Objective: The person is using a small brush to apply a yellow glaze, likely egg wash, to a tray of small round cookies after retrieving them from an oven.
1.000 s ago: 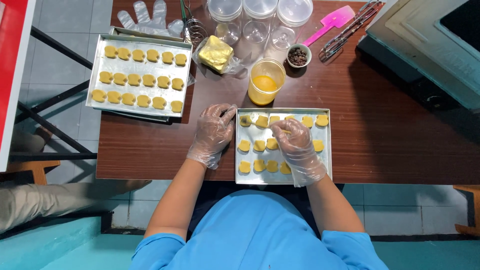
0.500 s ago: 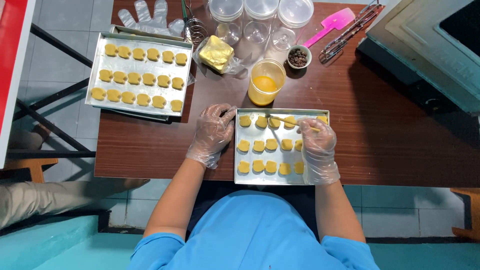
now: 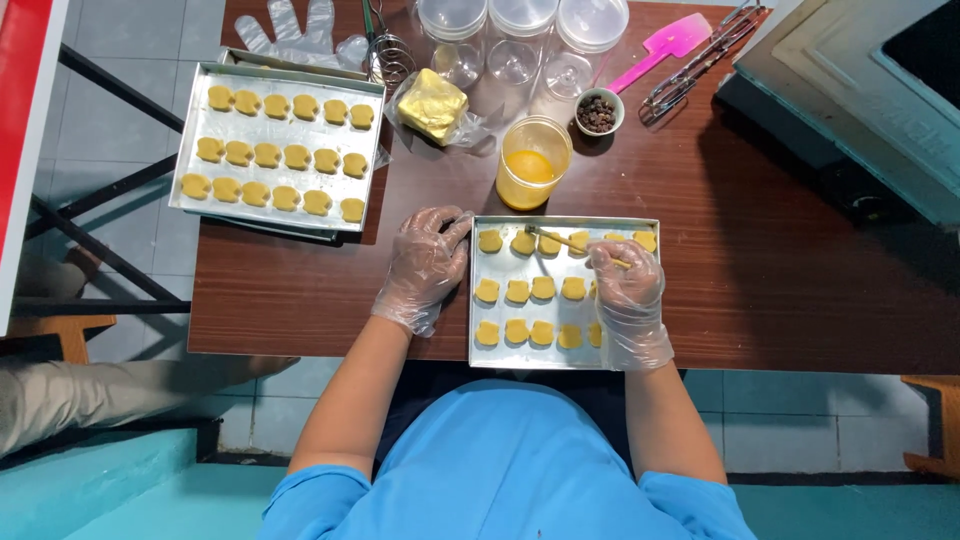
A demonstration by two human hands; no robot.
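Head view, only camera. Right hand (image 3: 628, 300), in a clear plastic glove, pinches a thin wooden-handled brush (image 3: 572, 242). Against the frame 1 s back, the hand has shifted from the middle of the rectangular metal baking tray (image 3: 563, 358) toward its right side, and the brush tip now lies across the top row, on a pale yellow shaped dough piece (image 3: 523, 242). Judgement: glazing has moved on to the far row; pieces there read slightly glossier, though I cannot tell for certain.

Left hand (image 3: 425, 268), also gloved, fingers loosely spread, rests on the brown wooden table (image 3: 300, 300) with fingertips touching the tray's left rim. Unchanged over the second: it steadies the tray.

Clear plastic cup of orange-yellow liquid (image 3: 532, 170) stands just beyond the tray. A second metal tray with 3 rows of yellow pieces (image 3: 190, 195) sits apart at the far left, untouched.
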